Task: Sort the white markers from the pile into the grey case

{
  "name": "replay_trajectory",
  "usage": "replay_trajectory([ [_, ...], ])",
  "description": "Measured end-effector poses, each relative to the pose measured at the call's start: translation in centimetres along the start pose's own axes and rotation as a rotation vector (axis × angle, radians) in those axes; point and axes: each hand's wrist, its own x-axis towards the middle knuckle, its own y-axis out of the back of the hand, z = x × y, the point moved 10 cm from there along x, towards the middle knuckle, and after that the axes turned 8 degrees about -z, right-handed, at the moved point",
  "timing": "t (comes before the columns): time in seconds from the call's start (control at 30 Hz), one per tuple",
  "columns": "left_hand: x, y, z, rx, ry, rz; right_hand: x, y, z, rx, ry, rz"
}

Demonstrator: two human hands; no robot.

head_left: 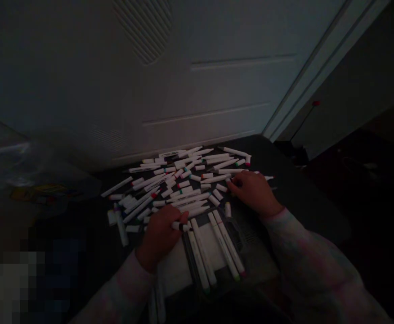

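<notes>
My left hand (161, 231) is closed around a white marker (181, 226) with a dark band; its end points right, and the rest is hidden in my fist. Among the loose pens, my right hand (256, 191) is bent down, its fingertips pinched at a small white marker cap (228, 181). A wide spread of white uncapped markers (186, 198) and loose caps (217, 195) with coloured ends lies ahead of both hands. Nearer to me, several long markers (200, 256) rest side by side in a clear plastic case (240, 231).
Everything lies on a dark tabletop (301, 216) against a pale panelled door (217, 90). Clear plastic wrapping (8, 155) is at the left. A thin stick with a red tip (315, 103) leans at the right. The light is dim.
</notes>
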Motion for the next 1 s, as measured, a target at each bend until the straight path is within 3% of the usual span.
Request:
replay_trajectory([
  [0.27,-0.5,-0.3,-1.0,-0.014,0.124,0.027,0.1,0.2,0.3,0.067,0.015,0.029],
  [0.43,-2.2,3.8,-3.4,0.004,0.392,0.208,0.1,0.4,1.0,0.096,-0.025,0.062],
  [0.57,-6.0,7.7,-6.1,0.022,0.620,0.297,0.3,0.5,1.8,0.187,-0.048,0.073],
  [0.67,-9.2,9.1,-8.6,0.033,0.769,0.304,0.4,0.6,2.2,0.225,-0.085,0.083],
  [0.8,-11.8,9.1,-11.5,0.009,0.897,0.294,0.4,0.5,2.2,0.249,-0.097,0.080],
  [1.0,-11.9,8.6,-13.1,-0.060,0.938,0.314,0.2,0.7,2.4,0.237,-0.065,0.140],
])
